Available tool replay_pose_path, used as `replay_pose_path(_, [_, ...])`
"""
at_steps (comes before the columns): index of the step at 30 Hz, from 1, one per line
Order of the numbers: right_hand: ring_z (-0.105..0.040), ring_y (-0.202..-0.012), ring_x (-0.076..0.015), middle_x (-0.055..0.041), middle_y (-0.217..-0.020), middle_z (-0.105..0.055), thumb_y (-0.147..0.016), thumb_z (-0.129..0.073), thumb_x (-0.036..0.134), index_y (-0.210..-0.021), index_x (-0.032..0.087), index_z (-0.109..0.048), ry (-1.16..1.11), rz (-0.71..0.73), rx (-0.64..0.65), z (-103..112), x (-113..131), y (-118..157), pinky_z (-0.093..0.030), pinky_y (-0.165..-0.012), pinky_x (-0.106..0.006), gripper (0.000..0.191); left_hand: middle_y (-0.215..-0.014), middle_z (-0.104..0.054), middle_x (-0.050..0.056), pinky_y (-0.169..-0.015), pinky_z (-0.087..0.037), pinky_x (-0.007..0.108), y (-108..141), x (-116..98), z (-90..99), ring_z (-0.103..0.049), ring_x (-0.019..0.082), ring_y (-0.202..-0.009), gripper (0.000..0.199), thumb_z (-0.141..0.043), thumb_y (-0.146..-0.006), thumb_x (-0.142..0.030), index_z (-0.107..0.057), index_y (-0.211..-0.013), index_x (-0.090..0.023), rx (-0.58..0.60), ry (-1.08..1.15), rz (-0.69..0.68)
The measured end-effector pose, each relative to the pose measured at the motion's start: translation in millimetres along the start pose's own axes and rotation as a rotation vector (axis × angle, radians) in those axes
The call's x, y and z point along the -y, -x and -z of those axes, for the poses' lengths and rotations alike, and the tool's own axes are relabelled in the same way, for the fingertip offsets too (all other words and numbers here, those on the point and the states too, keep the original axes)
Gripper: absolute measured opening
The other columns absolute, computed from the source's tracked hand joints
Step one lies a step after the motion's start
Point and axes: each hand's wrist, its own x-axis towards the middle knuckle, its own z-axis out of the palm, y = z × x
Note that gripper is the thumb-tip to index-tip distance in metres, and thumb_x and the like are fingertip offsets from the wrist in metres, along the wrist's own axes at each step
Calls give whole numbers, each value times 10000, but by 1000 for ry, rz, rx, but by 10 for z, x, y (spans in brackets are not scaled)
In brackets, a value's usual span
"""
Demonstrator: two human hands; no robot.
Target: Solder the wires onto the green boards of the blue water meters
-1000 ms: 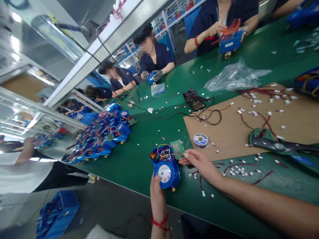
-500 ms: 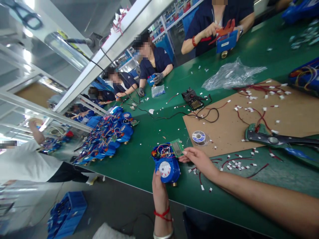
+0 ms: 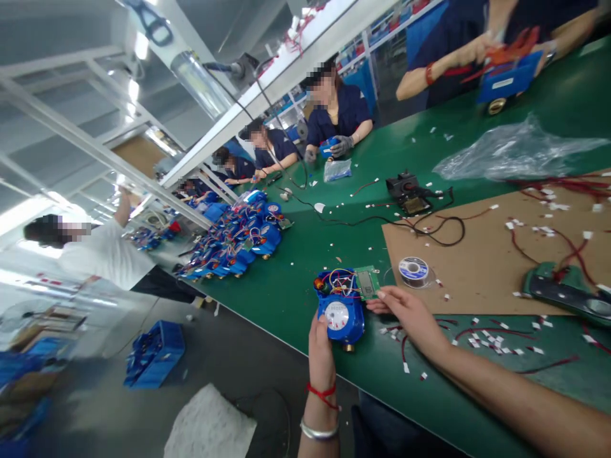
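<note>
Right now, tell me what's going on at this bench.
The person's left hand holds a blue meter at the green table. The right hand pinches the edge of a green circuit board, and coloured wires run from it to the meter. A wire spool sits on the brown sheet; more blue meters lie bunched farther along.

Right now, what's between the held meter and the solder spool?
In the head view, the green circuit board, held by the right hand, lies between the held meter and solder spool.
</note>
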Motion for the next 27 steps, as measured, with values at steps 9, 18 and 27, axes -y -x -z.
replay_pose_path(9, [-683, -878, -283, -87, -910, -722, -752, -645, 474, -857, 242, -633, 63, -41, -6, 66, -126, -29, -520, -877, -456, 255, -1222, -604, 131, -1016, -388, 397, 45, -92, -50, -546, 266, -1150, 514, -500, -846, -449, -551, -1242, -126, 22, 136, -5])
replay_pose_path(18, [-685, -882, -233, -87, -924, -718, -790, -628, 451, -919, 204, -597, 37, -16, -14, 34, -112, 26, -519, -888, -399, 280, -1235, -594, 134, -1036, -364, 397, 37, -56, -9, -526, 266, -1175, 509, -502, -852, -440, -543, -1253, -128, 33, 135, 3])
replay_pose_path(27, [-693, -822, -177, -63, -864, -723, -808, -624, 420, -899, 182, -569, 4, 25, 15, 34, -121, -9, -543, -804, -311, 261, -1213, -612, 116, -1026, -377, 387, -5, 29, 38, -533, 254, -1164, 524, -505, -839, -487, -563, -1228, -141, 18, 27, -10])
